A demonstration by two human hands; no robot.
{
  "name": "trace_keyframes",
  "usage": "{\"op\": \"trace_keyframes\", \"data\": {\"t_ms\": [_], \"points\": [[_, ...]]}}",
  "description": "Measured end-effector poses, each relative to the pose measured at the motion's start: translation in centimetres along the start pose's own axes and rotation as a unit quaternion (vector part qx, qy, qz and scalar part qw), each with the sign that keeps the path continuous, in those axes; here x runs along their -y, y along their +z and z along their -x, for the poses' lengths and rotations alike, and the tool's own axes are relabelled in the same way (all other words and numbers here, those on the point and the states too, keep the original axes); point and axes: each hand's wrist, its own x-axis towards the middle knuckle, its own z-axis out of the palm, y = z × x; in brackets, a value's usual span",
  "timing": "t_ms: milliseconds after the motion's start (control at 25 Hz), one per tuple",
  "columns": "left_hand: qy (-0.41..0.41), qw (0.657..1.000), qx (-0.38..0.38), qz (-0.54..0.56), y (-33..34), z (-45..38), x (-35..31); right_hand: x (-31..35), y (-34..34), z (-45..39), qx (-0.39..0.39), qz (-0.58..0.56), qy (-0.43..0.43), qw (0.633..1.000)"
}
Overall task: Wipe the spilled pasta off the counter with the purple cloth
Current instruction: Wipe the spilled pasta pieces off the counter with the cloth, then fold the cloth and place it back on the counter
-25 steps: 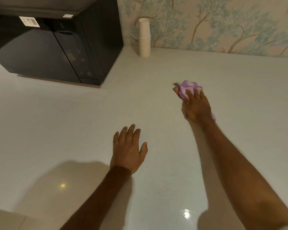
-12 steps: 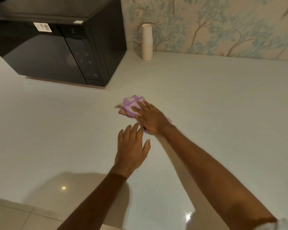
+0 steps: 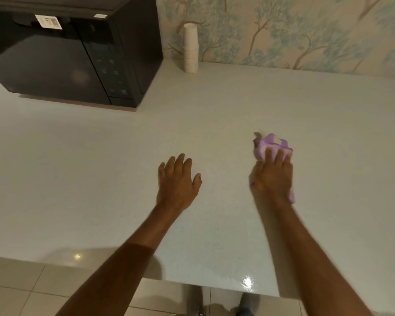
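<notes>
Under the right hand [image 3: 271, 176], the purple cloth [image 3: 273, 145] is being pressed flat against the counter [image 3: 100, 179], bunched, its long axis running from wrist to beyond the fingertips. Fingers are being kept spread over it. Left of it, the left hand [image 3: 177, 181] is being rested open, palm down, empty.
</notes>
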Motion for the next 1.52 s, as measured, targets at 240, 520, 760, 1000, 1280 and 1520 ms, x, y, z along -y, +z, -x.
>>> {"op": "trace_keyframes", "data": {"t_ms": [240,520,760,1000,1280,1520], "points": [[0.018,0.999,-0.039,0.011,0.3,0.0,0.6,7.0,0.2,12.2,0.004,-0.047,-0.193,0.980],[0.023,0.998,-0.049,0.017,0.9,0.2,0.6,-8.0,-3.3,13.1,-0.040,0.012,-0.064,0.997],[0.024,0.998,-0.046,0.021,0.7,0.3,0.2,-19.5,-6.3,4.5,-0.061,0.054,0.134,0.988],[0.024,0.998,-0.045,0.022,1.0,0.3,0.2,-10.4,-3.7,0.6,-0.027,0.013,0.022,0.999],[0.019,0.998,-0.052,0.032,1.1,-0.2,0.4,-7.3,-4.7,7.0,0.106,-0.034,-0.288,0.951],[0.054,0.991,-0.087,0.086,0.1,-0.5,-3.1,-12.3,-7.4,9.6,0.069,-0.079,-0.252,0.962]]}}
